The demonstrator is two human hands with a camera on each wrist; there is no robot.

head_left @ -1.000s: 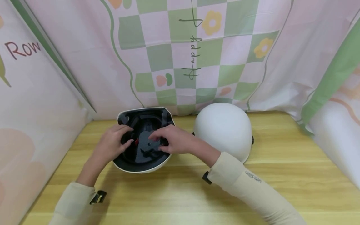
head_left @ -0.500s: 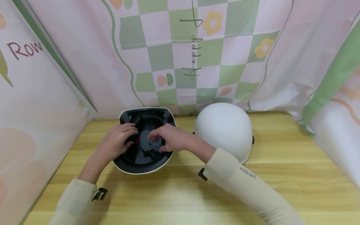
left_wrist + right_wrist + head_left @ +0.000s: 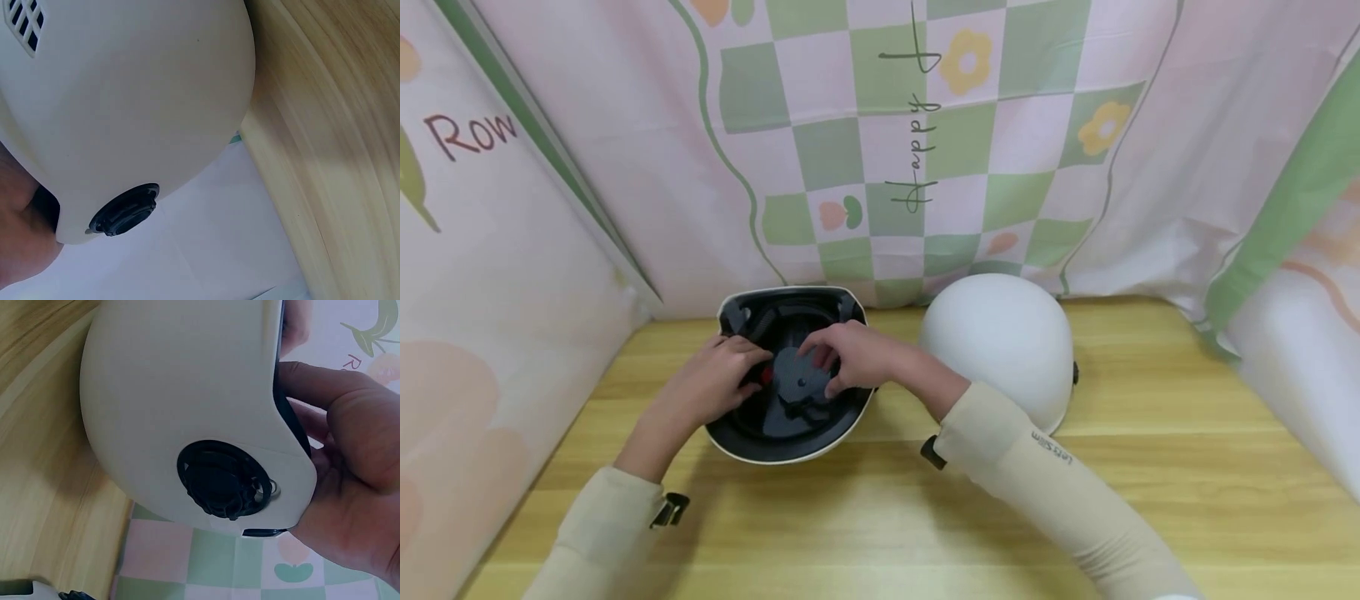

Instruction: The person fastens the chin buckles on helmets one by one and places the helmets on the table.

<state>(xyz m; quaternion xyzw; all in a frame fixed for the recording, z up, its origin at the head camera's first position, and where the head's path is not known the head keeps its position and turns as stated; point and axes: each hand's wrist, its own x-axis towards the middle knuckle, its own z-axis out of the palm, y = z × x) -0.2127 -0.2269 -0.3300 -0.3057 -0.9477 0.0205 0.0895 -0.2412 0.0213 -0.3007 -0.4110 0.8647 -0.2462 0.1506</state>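
A white helmet [image 3: 797, 457] lies upside down on the table, its black-lined inside facing up. My left hand [image 3: 711, 385] reaches over its left rim, fingers and thumb inside beside a small red piece [image 3: 766, 377]; I cannot tell whether they pinch it. From the right side my right hand [image 3: 861, 358] reaches over the rim, its fingers loosely bent, with a gap between index finger and thumb above the dark grey lining pad [image 3: 793, 375]. In the right wrist view a round black fitting [image 3: 219, 478] shows on the outer shell; the left wrist view shows a similar fitting [image 3: 125, 209].
A second white helmet [image 3: 1000, 346] stands dome up to the right, close by my right forearm. Both rest on a wood-grain table [image 3: 880, 517]. A patterned curtain [image 3: 895, 150] hangs behind, and a cloth wall [image 3: 512, 275] runs along the left.
My left hand has moved slightly right and deeper over the rim. The right hand has shifted a little up, its forearm swinging left. The upturned helmet has moved a little to the right.
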